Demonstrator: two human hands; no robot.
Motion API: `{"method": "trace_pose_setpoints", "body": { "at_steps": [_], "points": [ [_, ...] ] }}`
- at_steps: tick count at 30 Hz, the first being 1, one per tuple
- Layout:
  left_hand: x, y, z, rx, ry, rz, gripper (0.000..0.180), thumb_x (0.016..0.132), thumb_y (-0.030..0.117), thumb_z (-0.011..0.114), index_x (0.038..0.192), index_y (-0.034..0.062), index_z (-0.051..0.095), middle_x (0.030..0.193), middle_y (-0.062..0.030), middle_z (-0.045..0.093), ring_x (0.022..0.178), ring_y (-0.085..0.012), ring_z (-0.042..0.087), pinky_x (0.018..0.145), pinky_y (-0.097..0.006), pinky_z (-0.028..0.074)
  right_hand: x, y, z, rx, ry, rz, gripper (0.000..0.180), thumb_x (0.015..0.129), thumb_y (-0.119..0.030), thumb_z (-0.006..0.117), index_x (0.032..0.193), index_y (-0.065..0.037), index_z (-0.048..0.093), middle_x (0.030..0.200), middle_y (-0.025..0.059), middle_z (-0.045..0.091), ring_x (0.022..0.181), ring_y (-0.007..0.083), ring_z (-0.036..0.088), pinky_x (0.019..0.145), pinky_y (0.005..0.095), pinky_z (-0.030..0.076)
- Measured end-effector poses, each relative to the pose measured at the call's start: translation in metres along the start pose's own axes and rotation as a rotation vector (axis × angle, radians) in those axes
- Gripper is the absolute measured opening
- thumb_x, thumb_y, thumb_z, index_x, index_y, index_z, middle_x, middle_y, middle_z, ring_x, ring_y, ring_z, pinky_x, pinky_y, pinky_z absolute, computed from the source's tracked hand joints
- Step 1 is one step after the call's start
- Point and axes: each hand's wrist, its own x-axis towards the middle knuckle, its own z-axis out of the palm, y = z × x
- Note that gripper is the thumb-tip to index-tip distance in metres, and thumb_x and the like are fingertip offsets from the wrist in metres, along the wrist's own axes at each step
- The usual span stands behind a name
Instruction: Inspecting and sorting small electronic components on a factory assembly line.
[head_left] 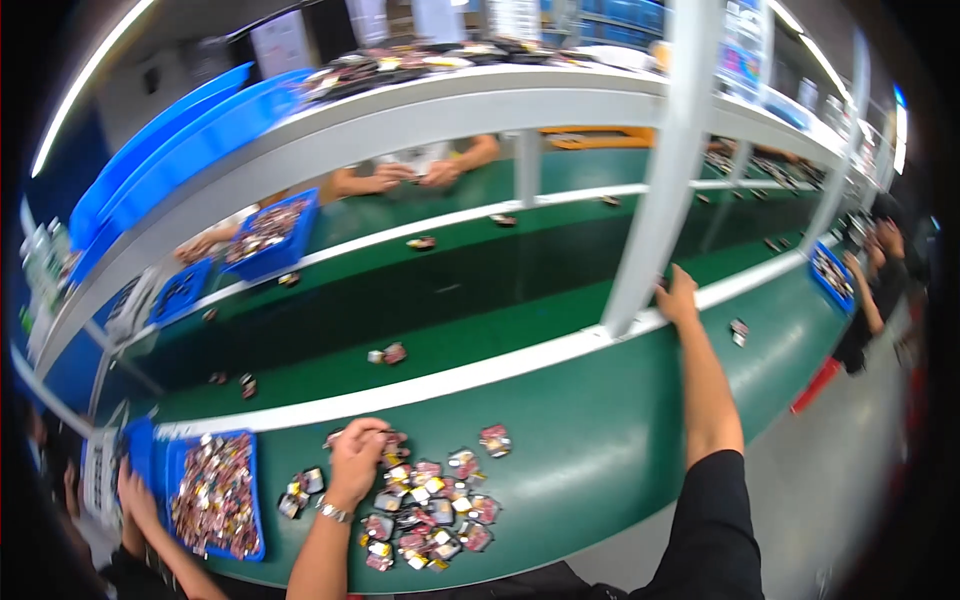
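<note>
The left hand (357, 455) rests with curled fingers on the upper edge of a heap of small packets (425, 510) on the green workbench (600, 440), closed around one or more of them; exactly what lies under the fingers is hidden. A metal watch band sits on that wrist. The right hand (680, 298) is stretched well away from the heap to the white rail (450, 380) that borders the bench, fingers hooked over it just beside the upright white post (660, 180); whether it grips the rail or only rests on it cannot be told, and it holds no packet. Left of the heap stands a blue bin (255, 500) filled with the same packets, with another person's hand (135, 495) at its far side. Beyond the rail the dark conveyor belt (440, 290) carries scattered single packets (388, 353), and across it other workers' hands (405, 176) work near a second blue bin (275, 232). Risk noted: the heap is loose and spread near the bench's front edge, so a sweeping pull by the left hand could push packets off onto the floor. With the right arm extended across the bench, the sleeve could drag stray packets, and fingers over the rail sit close to the belt.
</note>
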Motion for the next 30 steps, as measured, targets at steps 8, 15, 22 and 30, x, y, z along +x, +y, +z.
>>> {"method": "trace_pose_setpoints", "body": {
  "at_steps": [8,15,22,30],
  "points": [
    [-0.005,-0.004,-0.012,-0.028,-0.002,-0.029,0.014,0.097,0.007,0.049,0.109,0.0013,0.051,0.102,-0.0177,0.067,0.082,-0.0233,0.068,0.074,-0.032,0.056,-0.005,-0.01,0.0,0.265,-0.067,0.114,0.037,0.078,-0.008,0.07,0.111,0.006,0.061,0.097,0.0219,0.065,0.089,0.0349,0.064,0.079,0.041,0.05],
    [-0.003,0.004,-0.006,0.072,0.019,0.002,0.015,0.095,0.003,0.051,0.109,0.0,0.055,0.089,-0.0018,0.063,0.078,-0.0052,0.057,0.069,-0.021,0.047,-0.141,-0.103,-0.093,0.543,-0.138,0.065,0.042,0.073,-0.008,0.076,0.112,-0.002,0.06,0.098,0.0092,0.061,0.086,0.0191,0.057,0.076,0.0335,0.048],
    [-0.002,-0.001,0.0,0.112,0.133,0.224,0.018,0.094,0.003,0.053,0.112,-0.0014,0.055,0.094,-0.0041,0.065,0.085,-0.0081,0.061,0.074,-0.023,0.052,-0.214,-0.263,-0.092,0.768,-0.558,-0.063,0.041,0.075,-0.017,0.077,0.11,-0.004,0.062,0.103,0.0104,0.062,0.086,0.0207,0.06,0.079,0.0332,0.049],
    [-0.004,0.001,-0.009,0.338,0.189,0.183,0.017,0.092,0.003,0.055,0.107,-0.0029,0.058,0.087,-0.0068,0.069,0.077,-0.0091,0.064,0.07,-0.023,0.051,-0.232,-0.344,-0.114,0.685,-0.828,-0.394,0.041,0.075,-0.025,0.075,0.108,-0.004,0.064,0.104,0.0125,0.061,0.1,0.0287,0.055,0.088,0.0372,0.046]
  ]
}}
